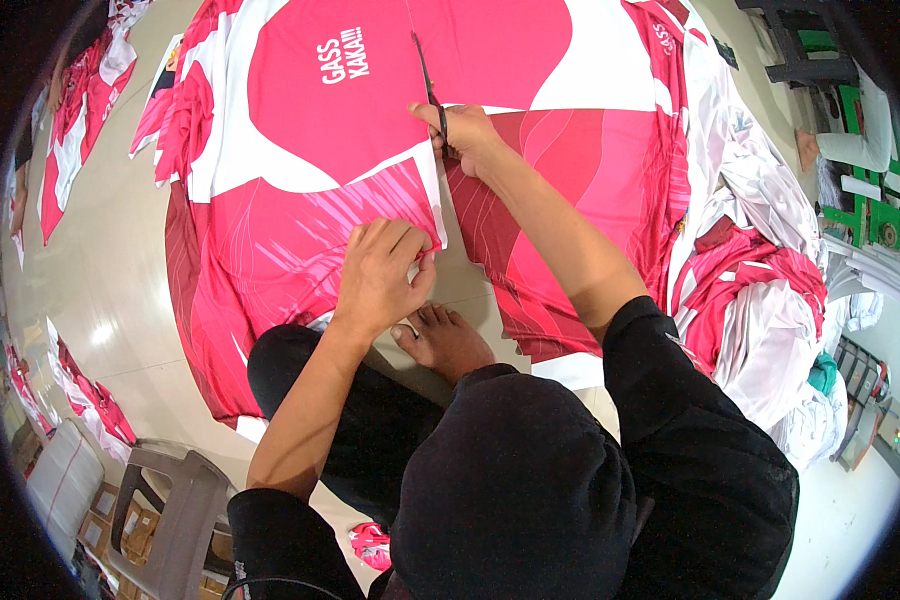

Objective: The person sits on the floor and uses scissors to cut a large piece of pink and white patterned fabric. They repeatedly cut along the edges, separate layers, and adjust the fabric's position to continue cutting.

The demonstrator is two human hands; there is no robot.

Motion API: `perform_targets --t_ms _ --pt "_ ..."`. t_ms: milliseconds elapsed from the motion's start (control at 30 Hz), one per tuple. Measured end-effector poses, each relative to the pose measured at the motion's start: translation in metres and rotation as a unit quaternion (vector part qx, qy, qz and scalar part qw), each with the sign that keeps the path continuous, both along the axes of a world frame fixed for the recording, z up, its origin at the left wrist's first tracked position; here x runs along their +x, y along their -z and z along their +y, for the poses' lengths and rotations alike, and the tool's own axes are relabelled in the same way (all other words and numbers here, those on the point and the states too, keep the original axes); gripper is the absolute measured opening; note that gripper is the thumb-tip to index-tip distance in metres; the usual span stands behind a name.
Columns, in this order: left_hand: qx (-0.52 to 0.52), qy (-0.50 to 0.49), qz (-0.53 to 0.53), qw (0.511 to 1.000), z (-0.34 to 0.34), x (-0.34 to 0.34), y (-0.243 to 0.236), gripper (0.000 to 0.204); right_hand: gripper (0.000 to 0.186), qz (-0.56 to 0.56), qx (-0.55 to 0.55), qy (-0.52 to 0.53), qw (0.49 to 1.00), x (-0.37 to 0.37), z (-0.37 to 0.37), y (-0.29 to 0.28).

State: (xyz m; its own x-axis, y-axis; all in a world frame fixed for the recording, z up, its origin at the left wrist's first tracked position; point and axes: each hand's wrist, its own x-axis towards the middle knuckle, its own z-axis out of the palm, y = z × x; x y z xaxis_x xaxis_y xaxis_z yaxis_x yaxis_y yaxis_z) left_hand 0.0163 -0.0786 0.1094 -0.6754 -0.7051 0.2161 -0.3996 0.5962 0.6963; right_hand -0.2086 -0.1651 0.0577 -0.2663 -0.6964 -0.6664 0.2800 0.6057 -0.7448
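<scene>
A large printed cloth (350,100) in pink, white and dark red is spread over the floor in front of me. My right hand (467,138) is closed round the handles of dark scissors (429,85). Their blades point away from me and lie along a line between two printed panels. On the near side of the scissors the cloth is parted, and floor shows through the gap. Closer to me, my left hand (385,278) pinches the white-edged border of the left pink panel (370,205). Its fingertips are partly hidden.
Piled pink and white fabric (760,320) lies to the right. My bare foot (448,345) rests beside the gap in the cloth. A grey-brown plastic chair (175,510) stands at the lower left near cardboard boxes. Another person's foot (808,150) shows at the far right.
</scene>
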Motion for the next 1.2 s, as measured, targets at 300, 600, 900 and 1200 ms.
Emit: perform_targets --t_ms 300,600,900,1200 --pt "-0.001 0.003 -0.015 1.0 0.0 0.003 0.0 0.018 0.044 0.01 -0.012 -0.012 1.0 -0.01 -0.03 0.002" --pt "0.004 0.005 -0.022 1.0 0.0 0.003 0.0 0.017 0.039 -0.016 -0.031 0.015 0.999 -0.009 -0.036 0.008" --pt "0.007 0.005 -0.023 1.0 -0.001 0.003 0.001 0.017 0.037 -0.007 -0.017 0.001 1.0 -0.013 -0.035 0.01" --pt "0.013 0.006 -0.015 1.0 -0.001 0.005 -0.002 0.017 0.038 -0.004 -0.034 -0.005 0.999 -0.021 -0.067 0.01"
